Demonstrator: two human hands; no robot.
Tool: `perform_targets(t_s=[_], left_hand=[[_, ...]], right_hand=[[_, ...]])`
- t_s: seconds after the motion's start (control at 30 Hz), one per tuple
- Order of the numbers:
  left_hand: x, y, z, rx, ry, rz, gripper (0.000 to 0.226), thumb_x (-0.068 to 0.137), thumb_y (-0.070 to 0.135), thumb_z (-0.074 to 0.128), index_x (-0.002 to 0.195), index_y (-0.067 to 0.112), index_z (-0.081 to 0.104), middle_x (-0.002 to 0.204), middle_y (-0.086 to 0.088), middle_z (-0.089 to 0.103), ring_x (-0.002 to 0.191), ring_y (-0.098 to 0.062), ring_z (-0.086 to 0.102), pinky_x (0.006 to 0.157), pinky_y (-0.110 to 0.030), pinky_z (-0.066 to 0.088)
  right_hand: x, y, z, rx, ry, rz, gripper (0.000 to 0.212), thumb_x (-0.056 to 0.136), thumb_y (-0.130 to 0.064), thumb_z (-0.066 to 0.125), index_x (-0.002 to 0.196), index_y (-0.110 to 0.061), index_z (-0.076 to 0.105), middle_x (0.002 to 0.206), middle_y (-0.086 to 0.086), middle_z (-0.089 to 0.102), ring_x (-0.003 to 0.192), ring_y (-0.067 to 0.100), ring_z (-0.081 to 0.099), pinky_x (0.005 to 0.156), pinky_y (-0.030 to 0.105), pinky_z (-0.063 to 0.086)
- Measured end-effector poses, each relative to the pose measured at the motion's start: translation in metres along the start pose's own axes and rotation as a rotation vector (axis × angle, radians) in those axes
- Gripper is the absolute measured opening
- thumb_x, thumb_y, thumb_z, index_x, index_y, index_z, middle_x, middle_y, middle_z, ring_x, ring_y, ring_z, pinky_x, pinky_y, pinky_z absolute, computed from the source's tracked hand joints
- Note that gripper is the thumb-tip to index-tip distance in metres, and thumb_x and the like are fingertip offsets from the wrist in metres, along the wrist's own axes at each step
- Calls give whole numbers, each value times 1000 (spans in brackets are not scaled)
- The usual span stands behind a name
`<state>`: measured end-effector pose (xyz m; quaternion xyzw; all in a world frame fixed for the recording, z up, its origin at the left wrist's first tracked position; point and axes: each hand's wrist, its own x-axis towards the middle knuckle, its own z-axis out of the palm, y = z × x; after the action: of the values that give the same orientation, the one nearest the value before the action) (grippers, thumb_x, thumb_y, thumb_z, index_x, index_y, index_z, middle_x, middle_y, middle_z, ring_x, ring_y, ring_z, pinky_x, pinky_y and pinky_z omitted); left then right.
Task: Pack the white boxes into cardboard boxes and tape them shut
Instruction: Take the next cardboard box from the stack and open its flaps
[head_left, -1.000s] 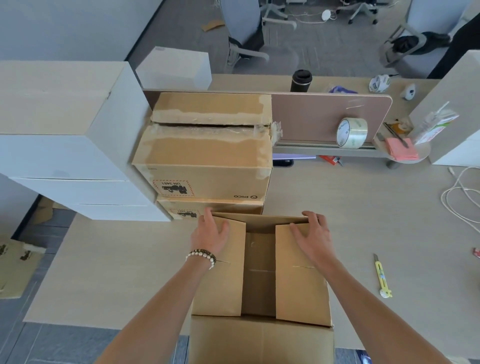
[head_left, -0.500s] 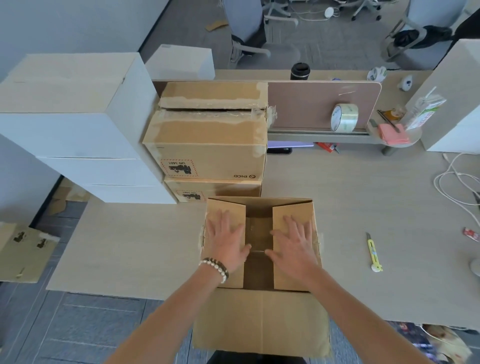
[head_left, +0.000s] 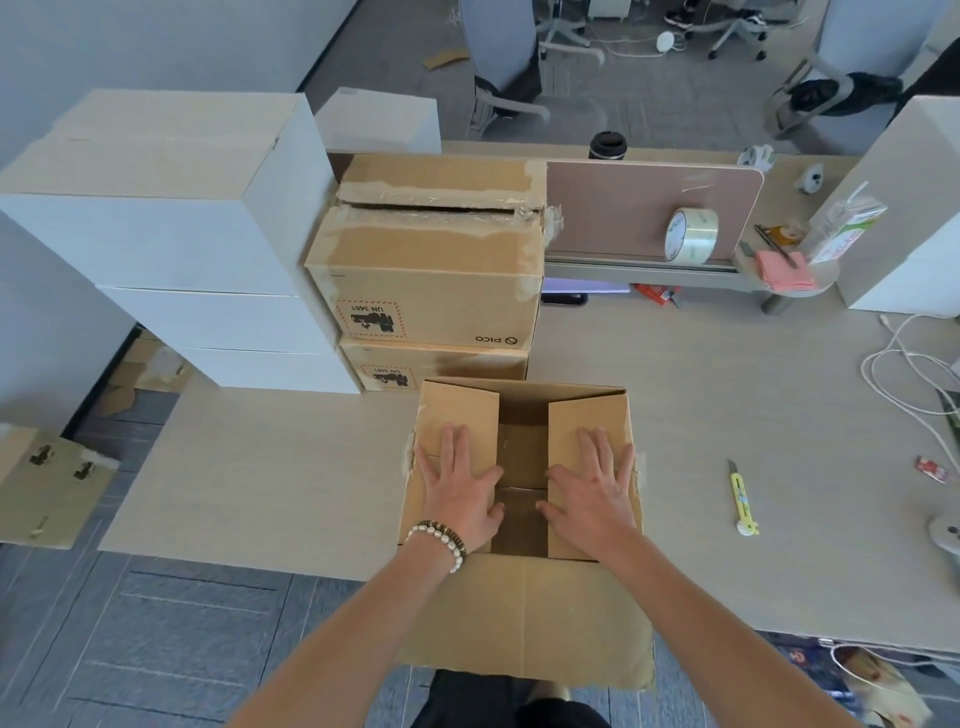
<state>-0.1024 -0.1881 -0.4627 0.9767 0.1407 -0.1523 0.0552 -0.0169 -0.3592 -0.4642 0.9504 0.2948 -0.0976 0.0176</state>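
- My left hand (head_left: 457, 491) lies flat, fingers straight and spread, pressing the left inner flap (head_left: 452, 415) of the open cardboard box (head_left: 524, 618) in front of me; it grips nothing.
- My right hand (head_left: 597, 488) does the same on the right inner flap (head_left: 587, 415), palm down, fingers straight and fanned, holding nothing.
- Between the two flaps a dark gap stays open down the middle, running away from me, and my thumbs point into it from either side.
- The near long flap hangs down toward my body, just below my wrists; the far flap stands up at the back edge. I judge the next fold must bring those two over the short flaps, so the seam will run left to right across my hands.
- The white boxes (head_left: 171, 228) stand stacked at the far left of the desk (head_left: 270, 467), well apart from the carton and nearer my left hand.
- The tape roll (head_left: 691, 234) stands on its edge on a ledge at the far right, by the divider panel, nearer my right hand and past the carton.
- The yellow utility knife (head_left: 742, 501) lies on the desk to the right of the carton, its length pointing away from me.
- Two sealed cartons (head_left: 431, 291) are stacked just behind the open one, beside the white stack.
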Motion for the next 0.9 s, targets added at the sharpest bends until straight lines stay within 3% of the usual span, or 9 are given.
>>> perform_targets(t_s=[0.17,0.33,0.47,0.57,0.67,0.8,0.9], left_hand=[[-10,1,-5,-63,35,-11,40,92,45,56,131,39,52,165,-15,-7,149,-39,-24,114,-72,-5],[-18,-2,-17,-104,50,5,44,93,46,52,137,42,48,165,-14,-10,149,-36,-25,115,-70,-7],[-25,-10,-34,-140,115,9,44,91,48,52,135,43,48,165,-10,-3,152,-34,-15,119,-65,-2],[-30,-13,-49,-287,112,-19,41,91,41,58,131,39,51,166,-5,5,153,-30,7,122,-53,21],[-36,-15,-63,-327,112,-50,39,92,38,58,130,37,51,165,0,9,147,-27,30,110,-45,43],[-48,-27,-76,-297,134,-41,43,96,36,52,139,36,48,163,-2,20,144,-26,36,105,-44,46],[-58,-39,-84,-298,196,-67,44,97,34,50,141,33,46,158,-4,34,129,-24,53,93,-38,52]], right_hand=[[0,-1,2,-104,-21,-106,56,84,-72,53,132,-45,56,164,18,6,150,44,-8,111,75,-5],[8,-6,-1,-216,-86,-141,54,87,-75,44,119,-38,66,165,19,-3,149,46,-15,107,76,-7],[6,-13,-17,-24,-46,-98,50,86,-74,45,119,-40,59,165,14,-2,150,40,-16,113,72,-10],[1,-14,-30,155,-1,-49,38,84,-67,55,111,-40,57,164,9,3,151,36,-9,118,65,-5],[-6,-8,-41,303,4,9,31,87,-54,61,115,-42,54,162,4,9,151,33,2,122,60,5],[-27,4,-64,563,-1,80,36,93,-33,60,128,-40,54,157,0,22,147,28,21,122,50,18],[-41,22,-80,752,45,106,40,94,-22,59,131,-34,56,150,-3,38,139,24,38,113,41,34]])
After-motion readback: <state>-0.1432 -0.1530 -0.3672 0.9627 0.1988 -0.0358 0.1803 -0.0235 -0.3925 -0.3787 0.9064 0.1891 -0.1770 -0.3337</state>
